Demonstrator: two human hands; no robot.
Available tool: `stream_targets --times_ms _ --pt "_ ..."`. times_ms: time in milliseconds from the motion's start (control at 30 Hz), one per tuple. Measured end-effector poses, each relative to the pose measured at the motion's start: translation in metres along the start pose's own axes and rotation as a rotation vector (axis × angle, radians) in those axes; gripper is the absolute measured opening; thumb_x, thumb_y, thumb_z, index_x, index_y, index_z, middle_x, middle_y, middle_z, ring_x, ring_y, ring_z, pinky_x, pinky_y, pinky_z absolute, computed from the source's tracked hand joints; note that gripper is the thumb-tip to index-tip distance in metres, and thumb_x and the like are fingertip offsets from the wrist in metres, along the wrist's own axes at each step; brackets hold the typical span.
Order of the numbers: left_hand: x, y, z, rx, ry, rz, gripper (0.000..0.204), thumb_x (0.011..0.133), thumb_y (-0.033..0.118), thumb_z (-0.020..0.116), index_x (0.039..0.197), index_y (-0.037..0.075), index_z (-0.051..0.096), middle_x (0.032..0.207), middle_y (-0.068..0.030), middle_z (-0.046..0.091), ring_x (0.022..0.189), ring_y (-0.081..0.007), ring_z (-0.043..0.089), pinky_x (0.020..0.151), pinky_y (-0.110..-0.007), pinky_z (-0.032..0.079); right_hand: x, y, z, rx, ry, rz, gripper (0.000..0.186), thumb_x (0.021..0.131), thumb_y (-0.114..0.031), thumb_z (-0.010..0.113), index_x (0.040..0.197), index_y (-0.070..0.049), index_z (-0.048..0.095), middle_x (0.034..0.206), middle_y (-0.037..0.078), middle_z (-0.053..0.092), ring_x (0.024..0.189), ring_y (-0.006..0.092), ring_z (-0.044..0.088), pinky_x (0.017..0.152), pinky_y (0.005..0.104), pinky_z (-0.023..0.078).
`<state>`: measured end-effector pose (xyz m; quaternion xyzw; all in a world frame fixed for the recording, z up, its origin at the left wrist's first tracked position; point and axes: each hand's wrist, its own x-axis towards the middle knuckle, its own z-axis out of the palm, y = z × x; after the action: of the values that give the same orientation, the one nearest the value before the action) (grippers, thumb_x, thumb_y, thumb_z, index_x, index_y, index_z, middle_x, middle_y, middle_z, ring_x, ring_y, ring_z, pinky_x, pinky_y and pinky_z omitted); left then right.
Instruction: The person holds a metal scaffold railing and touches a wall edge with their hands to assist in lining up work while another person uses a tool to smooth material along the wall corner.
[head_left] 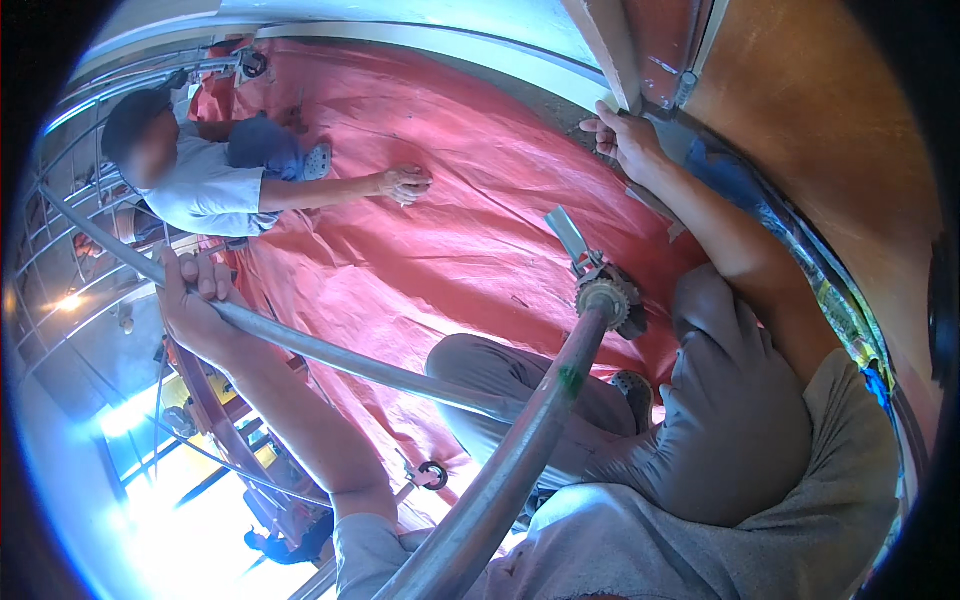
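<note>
My left hand [197, 305] is wrapped round a slanting grey metal pipe [330, 350], part of a scaffold frame. The pipe meets a thicker upright pipe [545, 415] with a green mark, which runs close in front of my body. At its foot sits a caster [608, 292] with a metal lever [567, 235]. Off to the far right, my right hand [632, 143] is at the lower end of a pale post [603, 45], beside the white base strip. Its fingers are curled; what they hold, if anything, is too small to make out.
A red sheet [400, 270] with folds covers the floor. At left a crouching co-worker [210, 180] rests a hand [405, 184] on it. Metal scaffold bars [60, 240] stand behind them. A smaller caster [432, 475] lies nearer. A brown wooden panel [830, 130] rises at right.
</note>
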<state>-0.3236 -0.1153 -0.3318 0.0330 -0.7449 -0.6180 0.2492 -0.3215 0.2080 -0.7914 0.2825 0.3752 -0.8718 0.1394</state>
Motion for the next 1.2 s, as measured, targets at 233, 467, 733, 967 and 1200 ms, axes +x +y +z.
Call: stream_targets --times_ms 233,467,733,967,1200 --pt "-0.002 0.001 0.001 -0.01 -0.02 -0.009 0.021 0.105 0.014 0.055 0.088 0.005 0.046 0.072 0.0002 0.041 0.052 -0.0054 0.038 0.043 -0.022 0.035 0.0 0.0 -0.003 0.002 -0.028 -0.002 0.034 0.094 -0.042 0.072 0.086 -0.01 0.063 0.098 0.01 0.073 0.07 0.0074 0.054 0.071 0.0267 0.047" --pt "-0.003 0.001 0.001 -0.005 -0.021 -0.003 0.019 0.106 0.014 0.054 0.09 0.004 0.047 0.073 -0.0003 0.042 0.053 -0.0055 0.039 0.043 -0.022 0.035 0.0 0.001 -0.001 -0.013 -0.009 -0.001 0.035 0.094 -0.042 0.072 0.092 -0.009 0.065 0.097 0.009 0.072 0.073 0.0078 0.054 0.072 0.027 0.047" --pt "0.004 -0.004 -0.008 -0.036 -0.047 0.008 0.016 0.105 0.012 0.054 0.093 0.003 0.049 0.075 -0.001 0.042 0.054 -0.0064 0.04 0.044 -0.022 0.035 -0.001 -0.003 0.001 -0.01 0.013 0.006 0.029 0.097 -0.036 0.068 0.086 -0.01 0.062 0.093 0.009 0.074 0.076 0.0112 0.061 0.069 0.0297 0.049" --pt "0.002 0.0 -0.008 -0.016 0.002 -0.017 0.017 0.104 0.014 0.057 0.095 0.003 0.048 0.075 -0.0004 0.042 0.055 -0.0058 0.036 0.045 -0.023 0.031 -0.003 -0.003 0.006 0.01 0.015 0.006 0.029 0.096 -0.036 0.07 0.089 -0.009 0.063 0.092 0.009 0.073 0.073 0.0111 0.061 0.068 0.0289 0.049" --pt "0.005 -0.003 -0.011 0.012 -0.045 -0.031 0.019 0.104 0.013 0.057 0.091 0.004 0.047 0.074 -0.0002 0.042 0.054 -0.0057 0.037 0.045 -0.023 0.032 0.0 -0.001 0.0 0.003 0.01 -0.009 0.033 0.096 -0.038 0.07 0.08 -0.01 0.06 0.097 0.012 0.074 0.069 0.0115 0.058 0.067 0.03 0.05"
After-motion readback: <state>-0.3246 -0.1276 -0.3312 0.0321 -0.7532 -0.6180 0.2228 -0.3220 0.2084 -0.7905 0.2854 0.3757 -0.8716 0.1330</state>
